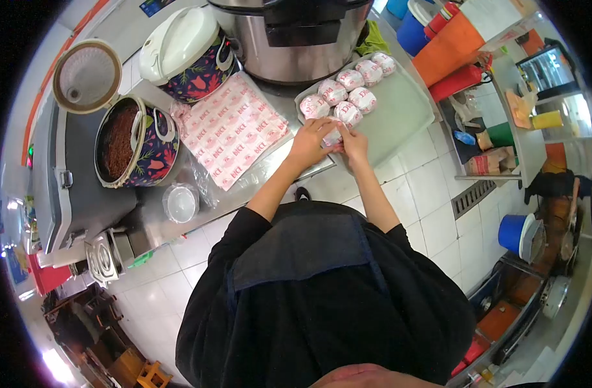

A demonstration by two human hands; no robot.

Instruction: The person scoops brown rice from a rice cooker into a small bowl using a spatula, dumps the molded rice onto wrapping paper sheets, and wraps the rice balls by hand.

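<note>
Both hands meet at the near left corner of a pale tray (409,123), around a paper-wrapped bundle (333,136) with red print. My left hand (310,143) curls its fingers over the bundle's left side. Against its right side are the fingers of my right hand (353,142). Several similar wrapped bundles (349,114) sit in rows just beyond, along the tray's left side. To the left lies a stack of red-printed wrapping paper (231,126) on the metal counter (260,180).
A large steel cooker (296,58) stands behind the tray. At left are a floral pot (155,147) of dark red filling, a closed floral pot (202,74), a clear bowl (181,203) and a grey cooler box (92,155). Shelves (486,176) stand at right.
</note>
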